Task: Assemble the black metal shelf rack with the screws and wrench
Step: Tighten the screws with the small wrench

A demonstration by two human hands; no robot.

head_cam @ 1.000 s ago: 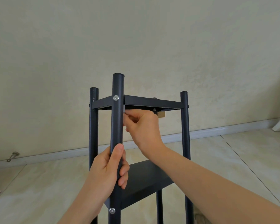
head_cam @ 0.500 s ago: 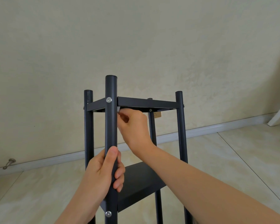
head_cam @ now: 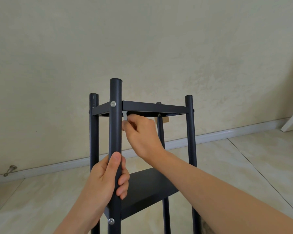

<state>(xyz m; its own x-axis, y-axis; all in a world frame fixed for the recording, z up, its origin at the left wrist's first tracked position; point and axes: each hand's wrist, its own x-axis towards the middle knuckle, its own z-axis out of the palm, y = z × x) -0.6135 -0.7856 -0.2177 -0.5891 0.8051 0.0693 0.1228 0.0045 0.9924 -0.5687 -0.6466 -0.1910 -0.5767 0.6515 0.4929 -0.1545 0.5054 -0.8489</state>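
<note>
My left hand [head_cam: 107, 179] is nearest. Its grip is wrapped tight round the front post [head_cam: 115, 132] of the black shelf rack [head_cam: 166, 215], thumb up the near face and fingers curled round the far side. Just below it a lower screw [head_cam: 111, 221] sits in the post where the lower shelf [head_cam: 147, 188] joins. My right arm comes in from the right, above that shelf. The right hand [head_cam: 142, 134] is just under the top shelf [head_cam: 152, 108], beside the front post. Its grip pinches a small grey wrench [head_cam: 125, 116], tip pointing up at the underside of the shelf corner. I cannot tell what the tip engages. An upper screw [head_cam: 113, 104] is in the post, level with the top shelf edge. The left post [head_cam: 93, 132] and right post [head_cam: 190, 132] are upright, and the back post [head_cam: 161, 130] is partly hidden by my hand. A tan tag [head_cam: 165, 119] hangs under the top shelf. The rack stands on a tiled floor [head_cam: 243, 162]. Beyond are a white baseboard [head_cam: 227, 132] and a beige wall [head_cam: 142, 39]. A small metal piece [head_cam: 10, 170] lies by the baseboard, far left.
</note>
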